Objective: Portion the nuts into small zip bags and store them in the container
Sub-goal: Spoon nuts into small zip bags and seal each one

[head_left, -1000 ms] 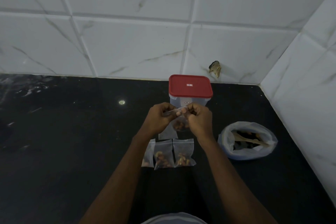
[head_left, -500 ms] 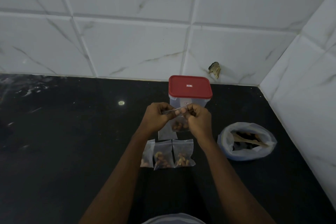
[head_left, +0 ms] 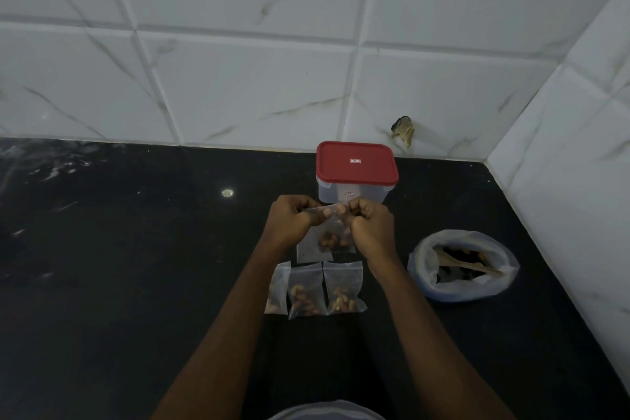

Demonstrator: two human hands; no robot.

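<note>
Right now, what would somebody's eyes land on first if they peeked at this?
The bright red lid on the container by the tiled wall stands out most against the black counter. Just in front of it, the left hand and right hand pinch the top of a small zip bag of nuts. Nearer the person, three filled bags lie in a row.
</note>
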